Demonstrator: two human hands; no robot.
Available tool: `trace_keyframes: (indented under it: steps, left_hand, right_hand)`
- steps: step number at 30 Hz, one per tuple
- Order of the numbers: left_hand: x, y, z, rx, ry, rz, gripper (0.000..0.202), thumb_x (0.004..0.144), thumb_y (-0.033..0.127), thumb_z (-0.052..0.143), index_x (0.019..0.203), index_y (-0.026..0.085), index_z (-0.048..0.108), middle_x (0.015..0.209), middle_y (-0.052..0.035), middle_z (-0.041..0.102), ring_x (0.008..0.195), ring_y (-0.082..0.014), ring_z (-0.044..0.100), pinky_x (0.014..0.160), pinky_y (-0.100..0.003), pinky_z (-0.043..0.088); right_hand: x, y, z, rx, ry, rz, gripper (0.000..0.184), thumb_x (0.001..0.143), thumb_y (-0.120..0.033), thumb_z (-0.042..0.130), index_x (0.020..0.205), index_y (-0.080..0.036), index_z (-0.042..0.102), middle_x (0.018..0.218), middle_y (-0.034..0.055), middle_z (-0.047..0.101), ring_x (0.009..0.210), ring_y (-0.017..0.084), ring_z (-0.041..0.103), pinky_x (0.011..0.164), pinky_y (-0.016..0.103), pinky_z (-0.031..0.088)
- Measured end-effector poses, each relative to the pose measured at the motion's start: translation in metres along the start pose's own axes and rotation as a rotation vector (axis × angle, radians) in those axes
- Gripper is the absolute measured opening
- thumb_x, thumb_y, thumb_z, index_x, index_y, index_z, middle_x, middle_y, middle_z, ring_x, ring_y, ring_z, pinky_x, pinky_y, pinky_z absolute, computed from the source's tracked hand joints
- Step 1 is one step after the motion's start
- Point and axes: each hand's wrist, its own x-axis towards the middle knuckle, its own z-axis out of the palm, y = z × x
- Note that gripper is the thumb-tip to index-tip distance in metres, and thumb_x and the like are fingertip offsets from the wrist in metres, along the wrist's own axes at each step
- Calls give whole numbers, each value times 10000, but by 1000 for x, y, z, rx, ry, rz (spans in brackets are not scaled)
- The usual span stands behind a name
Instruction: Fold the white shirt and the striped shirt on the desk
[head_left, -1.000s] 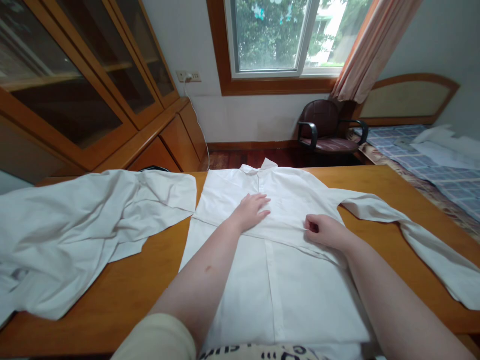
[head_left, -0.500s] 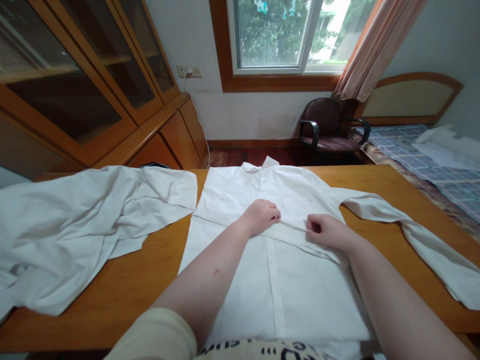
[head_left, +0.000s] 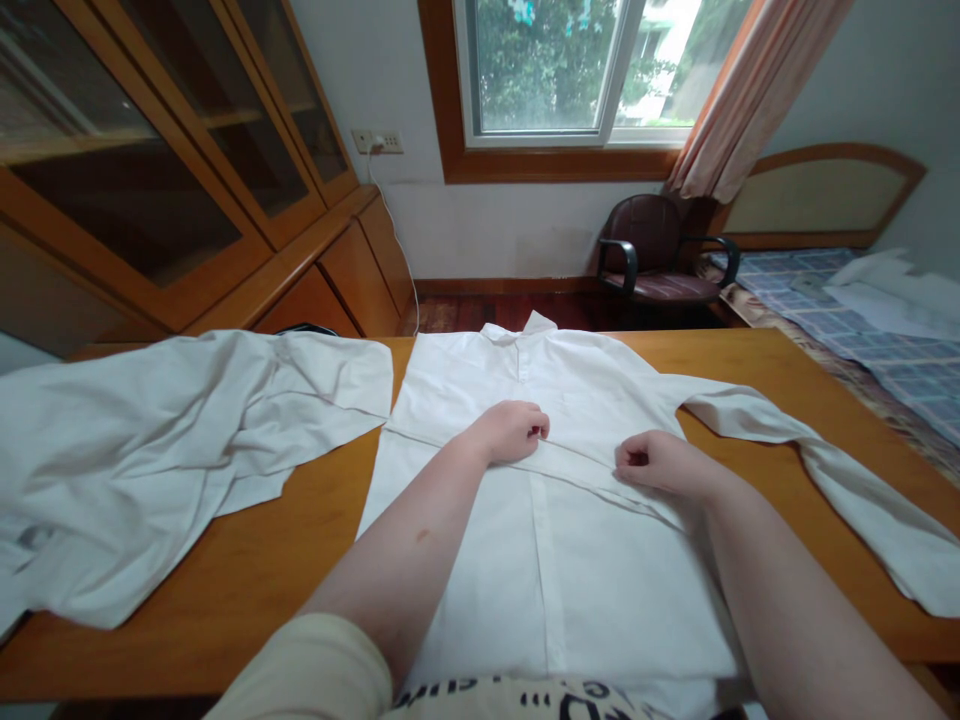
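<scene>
A white button shirt [head_left: 480,555] lies spread front side up, its collar at the far end. One sleeve [head_left: 581,478] is laid across the front as a flat band, while the other trails off to the right. My left hand [head_left: 514,430] rests on the upper edge of that band near the button strip, fingers curled and closed on the cloth. To its right, my right hand [head_left: 660,465] is also closed, thumb and fingers pinching the band's edge. The fingertips of both hands are partly hidden.
A wooden table [head_left: 720,350] carries the shirt. Another rumpled white garment [head_left: 180,430] lies on its left part. Beyond stand a glass-door cabinet [head_left: 300,225], a brown armchair [head_left: 652,240] under the window, and a bed [head_left: 862,330] at right.
My left hand has slid slightly left along the band, its fingers more curled. My right hand has shifted barely at all. The shirt lies almost the same.
</scene>
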Motion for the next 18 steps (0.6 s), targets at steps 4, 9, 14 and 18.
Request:
trace_keyframes:
  steps: [4, 9, 14, 18]
  left_hand:
    - [-1, 2, -2, -20, -17, -39, 159, 745, 152, 518, 806, 220, 648, 854, 2, 635, 747, -138, 574, 696, -238, 438]
    - [0, 4, -4, -24, -30, -45, 186, 758, 181, 532, 876, 220, 671, 868, -6, 641, 766, -141, 583, 713, -242, 448]
    - [1, 5, -5, 10, 19, 8, 271, 781, 209, 552, 1004, 241, 704, 972, -31, 672, 927, -183, 600, 882, -316, 444]
    - [0, -5, 0, 0, 23, -121, 346, 886, 322, 463, 1172, 285, 654, 1284, -38, 596, 1218, -211, 491, 1064, -398, 334]
  right_hand:
    - [-5, -6, -2, 16, -10, -14, 271, 682, -463, 646, 668, -196, 600, 604, -23, 552, 564, 123, 455, 537, 245, 329]
    - [-14, -28, 10, -81, -54, -134, 258, 588, -350, 729, 753, -226, 574, 646, -41, 538, 583, 124, 445, 524, 237, 303]
    - [-16, -39, 18, -176, -23, -150, 143, 611, -158, 568, 733, -232, 573, 650, -20, 583, 579, 135, 464, 531, 244, 287]
    - [-15, -34, 16, -136, -49, -163, 147, 597, -141, 535, 710, -228, 574, 652, -22, 586, 589, 133, 476, 544, 239, 310]
